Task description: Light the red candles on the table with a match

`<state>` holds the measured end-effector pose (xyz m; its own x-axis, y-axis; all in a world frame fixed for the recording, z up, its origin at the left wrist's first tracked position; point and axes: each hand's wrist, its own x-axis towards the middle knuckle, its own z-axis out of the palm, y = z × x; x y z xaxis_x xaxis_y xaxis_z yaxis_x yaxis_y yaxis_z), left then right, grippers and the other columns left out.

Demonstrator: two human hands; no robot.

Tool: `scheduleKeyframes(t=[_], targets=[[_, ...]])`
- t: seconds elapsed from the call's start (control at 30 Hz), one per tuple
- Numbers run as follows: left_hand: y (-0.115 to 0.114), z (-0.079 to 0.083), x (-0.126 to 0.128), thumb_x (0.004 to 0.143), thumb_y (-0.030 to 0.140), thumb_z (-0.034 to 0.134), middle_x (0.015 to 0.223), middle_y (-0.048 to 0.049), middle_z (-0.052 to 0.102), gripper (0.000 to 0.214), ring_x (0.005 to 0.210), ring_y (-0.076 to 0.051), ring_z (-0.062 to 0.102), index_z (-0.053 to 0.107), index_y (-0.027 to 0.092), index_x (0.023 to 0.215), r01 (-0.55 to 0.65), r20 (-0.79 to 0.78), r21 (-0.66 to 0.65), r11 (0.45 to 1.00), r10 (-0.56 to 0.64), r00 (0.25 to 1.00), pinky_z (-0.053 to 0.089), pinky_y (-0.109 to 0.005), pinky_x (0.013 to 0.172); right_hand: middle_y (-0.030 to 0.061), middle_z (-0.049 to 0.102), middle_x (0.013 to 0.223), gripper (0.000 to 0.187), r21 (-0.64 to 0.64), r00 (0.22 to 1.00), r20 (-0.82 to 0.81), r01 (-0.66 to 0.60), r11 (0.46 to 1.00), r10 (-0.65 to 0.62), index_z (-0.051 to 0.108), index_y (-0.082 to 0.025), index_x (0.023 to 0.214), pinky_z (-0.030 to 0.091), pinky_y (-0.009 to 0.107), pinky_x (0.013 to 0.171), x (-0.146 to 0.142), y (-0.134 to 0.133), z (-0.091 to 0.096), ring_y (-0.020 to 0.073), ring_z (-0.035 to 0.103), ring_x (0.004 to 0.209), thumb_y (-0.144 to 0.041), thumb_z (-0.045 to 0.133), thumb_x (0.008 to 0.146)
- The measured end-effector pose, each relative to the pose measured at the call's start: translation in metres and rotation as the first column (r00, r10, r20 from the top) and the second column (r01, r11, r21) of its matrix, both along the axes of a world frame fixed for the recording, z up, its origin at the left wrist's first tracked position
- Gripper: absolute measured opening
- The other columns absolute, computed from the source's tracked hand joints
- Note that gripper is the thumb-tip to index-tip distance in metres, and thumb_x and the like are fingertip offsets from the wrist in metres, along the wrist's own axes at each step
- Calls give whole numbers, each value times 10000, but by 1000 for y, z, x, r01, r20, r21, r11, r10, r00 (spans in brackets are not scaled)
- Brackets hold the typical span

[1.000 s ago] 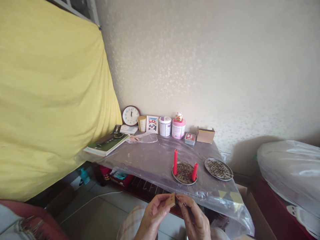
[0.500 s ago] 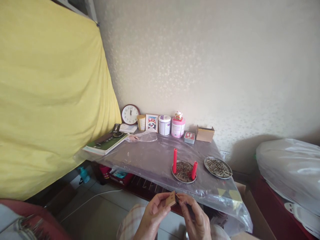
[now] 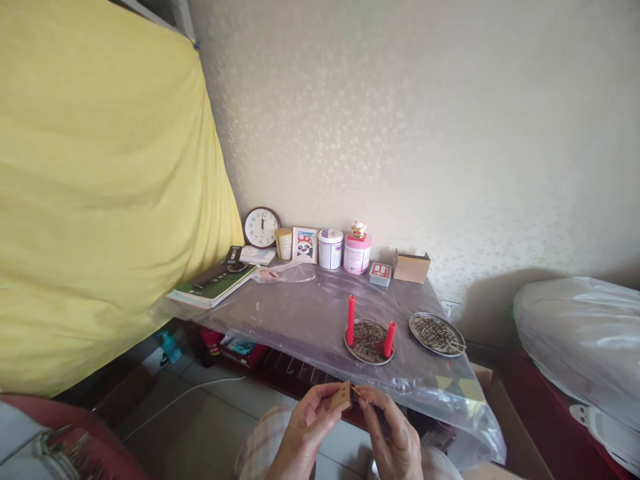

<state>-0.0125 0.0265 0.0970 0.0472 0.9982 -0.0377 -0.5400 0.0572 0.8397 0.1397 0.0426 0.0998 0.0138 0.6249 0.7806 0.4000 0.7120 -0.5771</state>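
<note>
My left hand [image 3: 306, 427] grips a small tan matchbox [image 3: 341, 399] between thumb and fingers, in front of the table's near edge. Close against the box's right side, my right hand [image 3: 393, 432] pinches a thin match [image 3: 355, 391], most of it hidden by the fingers. Beyond the hands, a taller red candle [image 3: 351, 321] and a shorter red candle [image 3: 389, 340] stand upright, unlit, on a round metal plate [image 3: 373, 362] strewn with dark bits. To its right, a second metal plate [image 3: 413, 328] carries many matchsticks.
Plastic sheeting covers the table [image 3: 295, 313]. Along its back stand a clock [image 3: 262, 227], a framed panda picture [image 3: 305, 245], a white tin [image 3: 331, 250], a pink tub [image 3: 357, 255] and an open cardboard box [image 3: 411, 268]. Books [image 3: 210, 287] lie at left; a bagged bundle [image 3: 575, 333] sits at right.
The view has shifted very slightly. Both hands stay almost in place, with the match still held beside the matchbox.
</note>
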Motion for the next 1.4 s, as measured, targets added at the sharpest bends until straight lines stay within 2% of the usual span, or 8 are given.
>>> scheduleKeyframes(t=[0.17,0.5,0.8,1.0,1.1,1.17,1.27,1.4], targets=[[2,-4,0,798,293,730,1076,-112,774,254,1071,-282,656,726,177,1024,-5,-35,-3,1000,5,999,440,-427,1005,20,786,865,100,14,1000,20,24,1000,-24,686,-243,960,607,155,691,-1,1,2,156,771,738,-273,590,961],[-3,24,2,803,325,716,991,-92,767,209,1042,-262,646,733,174,947,-31,32,-36,999,32,999,426,-416,1012,25,759,864,105,42,994,65,84,996,-87,654,-234,964,600,205,716,-3,0,11,152,743,759,-198,556,964],[-1,25,3,827,331,694,1025,-74,758,208,1067,-237,637,728,184,969,-35,44,-35,999,36,998,422,-374,1011,41,750,881,128,78,988,87,119,990,-125,648,-236,957,601,262,720,-4,10,9,173,734,793,-173,537,951],[2,23,1,786,339,745,943,-67,749,223,967,-215,639,732,174,935,-63,53,-53,997,66,996,429,-372,960,61,735,966,194,127,996,-31,88,988,-85,620,-248,1032,576,314,804,1,-14,32,188,710,913,-97,568,921],[1,28,2,771,341,757,946,-74,753,231,958,-219,639,734,171,925,-65,72,-42,997,68,995,422,-397,972,68,753,984,189,118,996,86,27,993,-38,639,-253,1061,576,326,782,1,-6,19,196,718,892,-135,570,932],[-2,32,2,774,356,749,1001,-90,753,251,1000,-232,633,740,168,940,-59,77,-23,998,61,995,410,-412,1000,30,759,809,211,62,966,202,149,987,-159,681,-254,862,579,294,696,4,12,-1,180,718,729,-286,509,979],[-4,34,0,787,365,737,1054,-102,743,271,1044,-241,621,741,168,974,-55,49,-21,998,56,997,393,-417,1027,38,729,700,334,13,937,133,324,946,-323,664,-210,818,556,285,602,16,36,-25,182,685,622,-397,455,999],[-2,26,-3,781,363,742,1049,-106,745,251,1046,-251,629,744,174,946,-66,42,-54,996,68,997,395,-429,1036,31,748,794,268,-132,948,15,316,940,-317,663,-200,891,559,285,691,24,38,-24,176,695,702,-425,532,958]])
